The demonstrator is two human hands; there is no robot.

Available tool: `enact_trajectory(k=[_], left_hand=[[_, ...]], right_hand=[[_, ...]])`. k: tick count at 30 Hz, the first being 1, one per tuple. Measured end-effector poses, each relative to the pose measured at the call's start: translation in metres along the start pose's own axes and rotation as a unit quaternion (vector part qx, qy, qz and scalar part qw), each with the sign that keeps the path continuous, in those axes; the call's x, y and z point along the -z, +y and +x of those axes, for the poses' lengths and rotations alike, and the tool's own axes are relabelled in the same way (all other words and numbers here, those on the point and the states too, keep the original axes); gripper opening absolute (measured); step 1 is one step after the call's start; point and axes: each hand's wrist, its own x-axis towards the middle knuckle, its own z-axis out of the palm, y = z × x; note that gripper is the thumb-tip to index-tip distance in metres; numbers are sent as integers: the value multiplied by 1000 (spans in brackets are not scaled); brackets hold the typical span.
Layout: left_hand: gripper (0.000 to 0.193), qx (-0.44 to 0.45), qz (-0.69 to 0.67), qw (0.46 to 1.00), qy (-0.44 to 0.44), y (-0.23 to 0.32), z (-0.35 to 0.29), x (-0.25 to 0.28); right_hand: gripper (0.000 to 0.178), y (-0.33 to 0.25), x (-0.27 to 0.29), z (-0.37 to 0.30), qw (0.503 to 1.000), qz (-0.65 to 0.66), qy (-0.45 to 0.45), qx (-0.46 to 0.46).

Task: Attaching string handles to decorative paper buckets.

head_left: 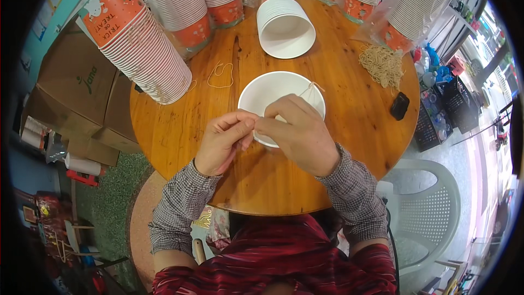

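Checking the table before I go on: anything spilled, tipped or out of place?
Mostly tidy. One cup stack lies tipped over at the table's left edge, and a loose band sits apart from the band pile.

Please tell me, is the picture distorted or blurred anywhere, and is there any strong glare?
Head view: fisheye bending curves the round wooden table and leans the paper cup stacks outward; dark corners frame the image. The left hand, right hand and white bowl are sharp. Daylight washes out the right rim by the plastic chair; shadows are soft.
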Motion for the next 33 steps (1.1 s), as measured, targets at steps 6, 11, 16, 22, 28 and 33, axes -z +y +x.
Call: enact_trajectory(k=[6, 11, 16, 22, 28, 33], left_hand=[[16, -25, 46, 998, -30, -4, 0, -4], [13, -29, 8, 1000, -1, -5, 1, -2], [10, -81, 91, 992, 35, -10, 0, -8], [3, -141, 136, 977, 83, -14, 2, -14], [8, -274, 370, 880, 118, -16, 0, -19], [8, -384, 509, 763, 107, -18, -1, -21]], right_hand=[[12, 9, -8, 2, 993, 84, 49, -65], [14, 5, -7, -1, 915, 289, -8, -282], [14, 4, -5, -2, 900, 285, -62, -323], [13, -4, -7, -3, 932, 222, -38, -284], [11, -4, -9, -5, 920, 250, -26, -300], [10, -4, -7, -6, 917, 253, -36, -307]])
